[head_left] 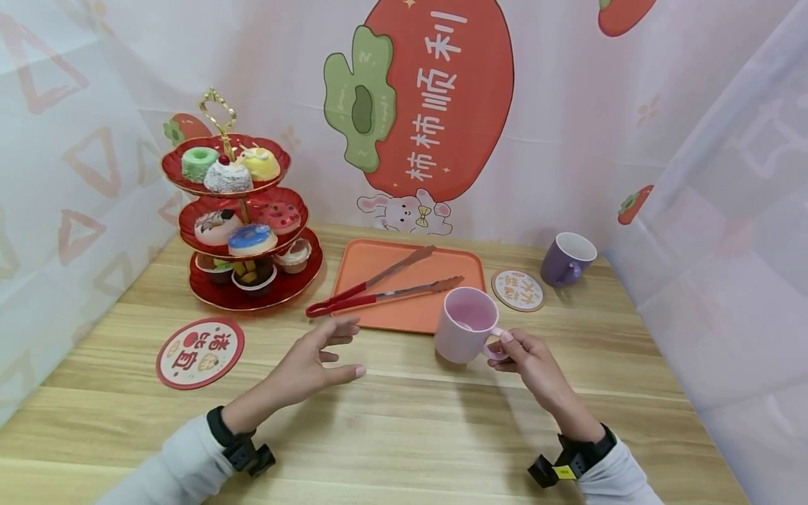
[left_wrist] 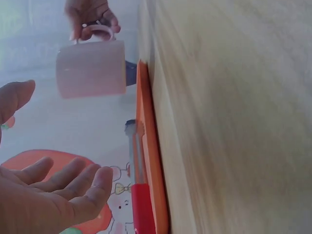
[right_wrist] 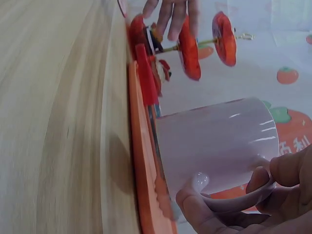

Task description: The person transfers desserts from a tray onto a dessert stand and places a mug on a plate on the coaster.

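By its handle, my right hand (head_left: 529, 365) grips a pale pink mug (head_left: 466, 326), which hangs upright above the table near the front right of the orange tray (head_left: 391, 319). In the right wrist view the thumb and fingers curl round the handle (right_wrist: 234, 201) of the mug. My left hand (head_left: 315, 361) hovers over the table in front of the tray, fingers spread and holding nothing. Red-handled tongs (head_left: 353, 300) lie across the tray, their handle end sticking out past its left side, close to my left fingertips.
A three-tier red stand (head_left: 255, 305) with cakes, donuts and cupcakes is at the back left. One round coaster (head_left: 200, 354) lies in front of it. Another coaster (head_left: 517, 290) lies right of the tray, beside a purple mug (head_left: 555, 261). Printed curtains enclose the table (head_left: 404, 449).
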Tool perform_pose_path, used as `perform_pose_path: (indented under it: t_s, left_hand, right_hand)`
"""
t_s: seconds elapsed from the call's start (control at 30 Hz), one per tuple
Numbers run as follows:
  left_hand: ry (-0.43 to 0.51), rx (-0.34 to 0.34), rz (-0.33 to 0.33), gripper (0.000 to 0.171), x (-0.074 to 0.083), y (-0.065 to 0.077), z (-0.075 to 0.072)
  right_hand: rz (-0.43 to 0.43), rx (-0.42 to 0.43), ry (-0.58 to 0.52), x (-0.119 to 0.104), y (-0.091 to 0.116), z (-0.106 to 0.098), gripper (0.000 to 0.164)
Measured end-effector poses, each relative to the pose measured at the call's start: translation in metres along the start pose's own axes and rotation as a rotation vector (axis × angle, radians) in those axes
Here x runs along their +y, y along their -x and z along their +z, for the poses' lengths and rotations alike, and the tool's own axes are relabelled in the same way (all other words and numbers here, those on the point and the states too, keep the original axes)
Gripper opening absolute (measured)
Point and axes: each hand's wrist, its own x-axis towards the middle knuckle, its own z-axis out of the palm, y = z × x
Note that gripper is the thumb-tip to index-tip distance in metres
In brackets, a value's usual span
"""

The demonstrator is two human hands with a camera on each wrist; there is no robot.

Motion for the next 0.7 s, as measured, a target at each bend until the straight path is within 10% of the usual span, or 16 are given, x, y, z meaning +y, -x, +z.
perform_pose_path:
  t_s: [0.7]
  left_hand:
    - [0.117,-0.008,0.132,0.095,0.005,-0.026,0.045]
  right_hand:
    - [-0.135,-0.267,0.036,-0.018,0.010,0.041,0.035]
